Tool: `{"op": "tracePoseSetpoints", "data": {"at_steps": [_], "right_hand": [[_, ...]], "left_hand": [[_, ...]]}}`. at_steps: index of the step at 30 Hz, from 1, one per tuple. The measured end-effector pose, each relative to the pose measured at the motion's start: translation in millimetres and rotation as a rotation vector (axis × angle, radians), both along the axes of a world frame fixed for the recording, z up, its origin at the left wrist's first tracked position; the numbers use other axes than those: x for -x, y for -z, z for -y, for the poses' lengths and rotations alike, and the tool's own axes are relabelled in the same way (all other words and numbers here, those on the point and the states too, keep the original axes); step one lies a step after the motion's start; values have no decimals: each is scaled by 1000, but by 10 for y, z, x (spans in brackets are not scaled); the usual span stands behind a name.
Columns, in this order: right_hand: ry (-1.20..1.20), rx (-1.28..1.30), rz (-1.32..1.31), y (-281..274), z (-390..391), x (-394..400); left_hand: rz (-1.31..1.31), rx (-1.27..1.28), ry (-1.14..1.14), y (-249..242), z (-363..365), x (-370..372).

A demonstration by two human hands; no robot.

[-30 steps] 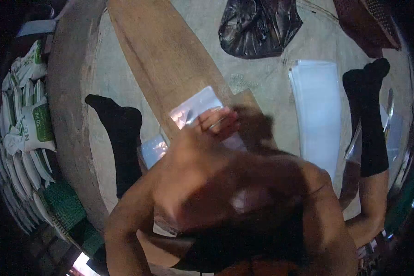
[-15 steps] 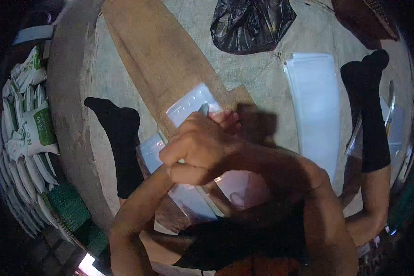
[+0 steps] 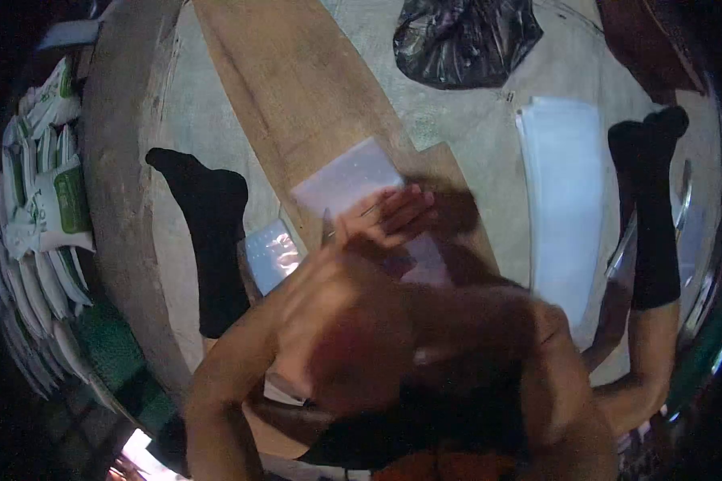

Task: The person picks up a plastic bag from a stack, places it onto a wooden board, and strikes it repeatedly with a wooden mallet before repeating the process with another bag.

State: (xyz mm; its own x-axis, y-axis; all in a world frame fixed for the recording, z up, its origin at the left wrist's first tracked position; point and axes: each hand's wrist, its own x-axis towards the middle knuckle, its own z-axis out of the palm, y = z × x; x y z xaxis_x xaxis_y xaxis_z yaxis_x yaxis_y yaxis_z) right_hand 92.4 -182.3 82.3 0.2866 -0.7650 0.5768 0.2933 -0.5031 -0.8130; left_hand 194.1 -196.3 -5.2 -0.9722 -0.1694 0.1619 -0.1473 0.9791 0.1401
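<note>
The left hand [image 3: 385, 228] lies over the sheet [image 3: 349, 172], its fingers close together, side by side and slightly bent; whether they pinch anything with the thumb, I cannot tell. The sheet, pale and see-through, lies on the board [image 3: 285, 80], with its bare part showing beyond those fingers and to their left. Just on the near side of the same fingers, a patch of film [image 3: 429, 264] shows; whether it belongs to the sheet, I cannot tell. The right hand [image 3: 341, 321] is nearer the body than the left fingers, crossed over the left forearm, and so blurred that I cannot tell whether its fingers are spread or closed. A thin dark strip [image 3: 327, 227] shows just left of the left fingers, too blurred to name

Further left of the fingers, beside the board, is a shiny packet [image 3: 269, 256], and past it the left foot [image 3: 212, 208] in a black sock. Well apart to the fingers' right lies a stack of white sheets [image 3: 565, 192], with the right foot [image 3: 650, 176] beyond it. Well beyond the fingertips is a black bag [image 3: 465, 40]. Far to the fingers' left are piled sacks [image 3: 64, 204]
</note>
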Motion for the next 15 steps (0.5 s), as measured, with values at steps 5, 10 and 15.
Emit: {"op": "tracePoseSetpoints", "data": {"at_steps": [5,10,15], "right_hand": [[-25,-7,15,-23,-47,-83],[-35,-16,2,-85,-72,-128],[-105,6,53,-122,-156,-278]], "left_hand": [[28,11,98,-181,81,85],[-105,238,149,-11,70,27],[54,-151,112,-281,52,35]]}}
